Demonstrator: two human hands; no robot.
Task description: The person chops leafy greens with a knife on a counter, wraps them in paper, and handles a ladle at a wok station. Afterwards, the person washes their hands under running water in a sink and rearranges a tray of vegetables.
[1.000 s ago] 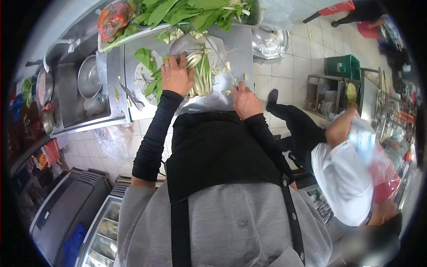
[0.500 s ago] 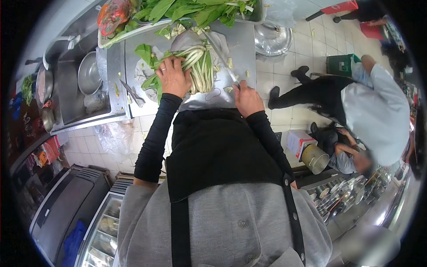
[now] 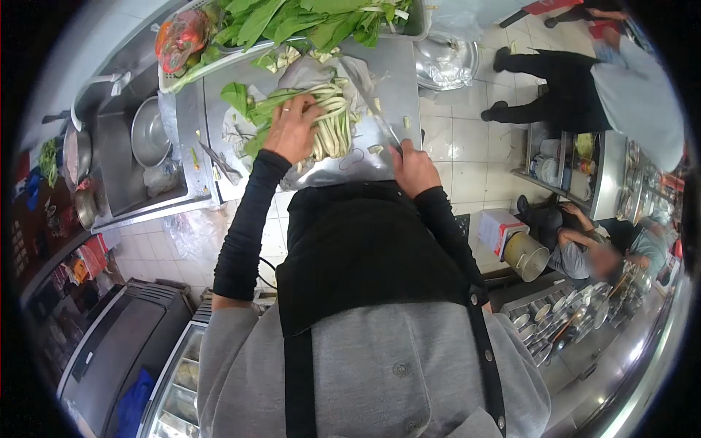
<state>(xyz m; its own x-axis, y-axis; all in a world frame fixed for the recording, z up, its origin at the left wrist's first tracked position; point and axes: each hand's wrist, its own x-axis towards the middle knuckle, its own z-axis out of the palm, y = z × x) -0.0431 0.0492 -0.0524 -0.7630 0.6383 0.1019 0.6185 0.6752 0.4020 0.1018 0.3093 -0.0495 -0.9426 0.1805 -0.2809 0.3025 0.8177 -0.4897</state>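
A bunch of leafy greens with pale stems (image 3: 333, 124) lies on the steel worktop (image 3: 398, 73). My left hand (image 3: 293, 128) rests over the bunch, its fingers bent round the stems. To the right, my right hand (image 3: 415, 169) is closed on the handle of a knife (image 3: 369, 98), whose long blade points up and left beside the stem ends. Small cut stem pieces (image 3: 376, 149) are scattered near the blade. A grey cloth or bag (image 3: 301, 74) lies partly under the greens.
A tray of loose leaves (image 3: 423, 22) and a bag of red peppers (image 3: 182, 45) stand behind. Scissors (image 3: 217, 162) lie at the left, beside the sink (image 3: 117, 175). A covered metal pan (image 3: 447, 62) is at the right. A standing person (image 3: 635, 95) and a seated person (image 3: 573, 252) are farther right.
My left hand has shifted slightly along the greens, and my right hand has moved a little right and down with the knife. The person in the light top has moved up and away.
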